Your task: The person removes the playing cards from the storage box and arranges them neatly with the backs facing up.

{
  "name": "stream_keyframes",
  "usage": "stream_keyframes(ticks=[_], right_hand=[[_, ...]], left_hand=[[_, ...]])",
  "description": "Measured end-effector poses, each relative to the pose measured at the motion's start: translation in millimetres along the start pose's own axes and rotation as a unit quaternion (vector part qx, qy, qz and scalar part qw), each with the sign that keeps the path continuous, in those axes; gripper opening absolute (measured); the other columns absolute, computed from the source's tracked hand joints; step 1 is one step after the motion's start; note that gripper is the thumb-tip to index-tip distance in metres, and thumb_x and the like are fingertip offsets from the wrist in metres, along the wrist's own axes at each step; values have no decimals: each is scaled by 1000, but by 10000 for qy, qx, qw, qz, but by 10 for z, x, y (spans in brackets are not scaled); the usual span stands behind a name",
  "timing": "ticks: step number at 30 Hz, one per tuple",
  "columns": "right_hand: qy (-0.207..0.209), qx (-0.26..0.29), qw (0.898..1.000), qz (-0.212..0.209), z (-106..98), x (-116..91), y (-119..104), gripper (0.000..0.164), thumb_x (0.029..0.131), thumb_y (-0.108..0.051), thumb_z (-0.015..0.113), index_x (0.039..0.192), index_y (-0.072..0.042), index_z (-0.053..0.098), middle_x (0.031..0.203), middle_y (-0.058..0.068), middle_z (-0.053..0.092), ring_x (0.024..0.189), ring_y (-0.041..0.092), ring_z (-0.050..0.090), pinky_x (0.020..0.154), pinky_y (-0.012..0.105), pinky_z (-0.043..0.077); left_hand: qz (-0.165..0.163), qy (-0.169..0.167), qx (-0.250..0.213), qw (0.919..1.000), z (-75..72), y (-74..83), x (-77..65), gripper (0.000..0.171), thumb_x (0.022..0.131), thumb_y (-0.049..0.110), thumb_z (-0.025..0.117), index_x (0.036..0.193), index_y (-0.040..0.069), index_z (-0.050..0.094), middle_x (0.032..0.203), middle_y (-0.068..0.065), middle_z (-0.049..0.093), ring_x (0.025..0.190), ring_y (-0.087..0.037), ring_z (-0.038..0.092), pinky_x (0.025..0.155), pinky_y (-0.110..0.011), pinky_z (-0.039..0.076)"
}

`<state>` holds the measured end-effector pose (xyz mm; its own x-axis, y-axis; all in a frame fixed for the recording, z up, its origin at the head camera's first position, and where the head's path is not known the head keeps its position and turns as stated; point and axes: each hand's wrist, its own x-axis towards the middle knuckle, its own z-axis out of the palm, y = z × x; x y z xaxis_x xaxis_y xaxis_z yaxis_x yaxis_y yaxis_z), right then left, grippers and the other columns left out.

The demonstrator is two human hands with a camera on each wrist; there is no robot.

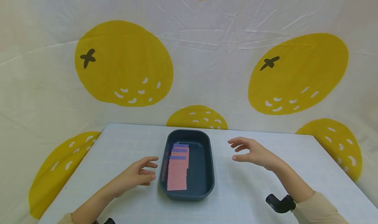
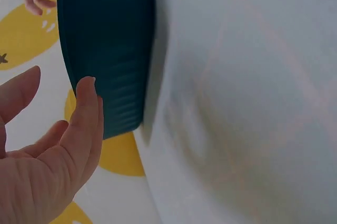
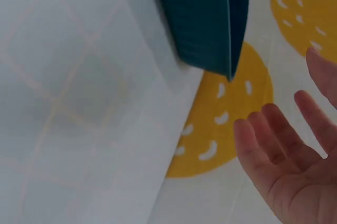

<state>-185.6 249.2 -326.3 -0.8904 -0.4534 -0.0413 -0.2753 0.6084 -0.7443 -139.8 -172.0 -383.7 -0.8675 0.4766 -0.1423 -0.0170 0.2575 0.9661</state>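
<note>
I am monitoring the tray (image 1: 202, 171) on the worktop (image 1: 245, 197), its long axis running fore-and-aft between the left hand (image 1: 137, 175), which is hovering nearer, and the right hand (image 1: 257, 153), the fingers (image 2: 81, 113) of both being loosely spread and empty.

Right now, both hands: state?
Left hand: open, holding nothing, beside the dark teal, round-cornered rectangular tray.
Right hand: open, holding nothing, apart from the tray's opposite side.

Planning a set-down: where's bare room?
Table: bare beyond the left grip, up to the printed cloth, and between tray and right grip. Tray's right half is bare too. Crowded: its left half, with overlapping patterned pieces.
</note>
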Motion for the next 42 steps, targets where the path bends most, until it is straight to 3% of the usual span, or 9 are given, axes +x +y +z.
stream_keyframes(ticks=[9,15,19,27,34,42], right_hand=[[-567,47,9984,12,187,386,-246,48,80,-19,73,123,-8,55,110,10,57,101,32,54,77,36,51],[-775,38,9970,-75,317,606,-401,45,79,-17,73,120,-6,56,107,11,57,97,28,53,76,35,51],[-939,88,9954,-139,416,743,-470,43,79,-14,74,118,-5,58,103,10,56,93,24,53,75,33,51],[-1169,284,9926,-164,590,965,-540,42,78,-11,74,117,-6,58,102,9,55,95,23,50,78,31,49],[-1314,554,9893,-318,766,1142,-585,42,78,-6,73,116,-1,58,104,23,55,87,20,53,75,29,51],[-1598,474,9857,-242,1060,1308,-516,37,75,1,73,110,2,61,91,16,60,75,15,55,67,28,51]], left_hand=[[-93,353,-363,9987,175,16,196,67,86,13,67,141,2,31,127,-25,43,101,-27,58,78,-40,51],[111,539,-629,9965,226,-17,219,70,83,2,66,141,-4,28,123,-30,40,90,-21,57,77,-37,52],[25,578,-756,9955,221,-46,231,72,82,2,67,141,-5,27,118,-28,43,87,-20,59,77,-35,52],[-237,581,-1116,9918,236,-57,271,72,82,-2,67,142,-4,27,109,-22,46,80,-16,58,74,-29,52],[-323,670,-1288,9889,246,-32,256,71,82,-4,65,142,-2,27,107,-20,47,80,-16,58,73,-30,51],[-357,733,-1410,9866,280,-53,267,70,81,-6,64,141,-2,28,109,-18,46,82,-16,57,72,-30,50]])
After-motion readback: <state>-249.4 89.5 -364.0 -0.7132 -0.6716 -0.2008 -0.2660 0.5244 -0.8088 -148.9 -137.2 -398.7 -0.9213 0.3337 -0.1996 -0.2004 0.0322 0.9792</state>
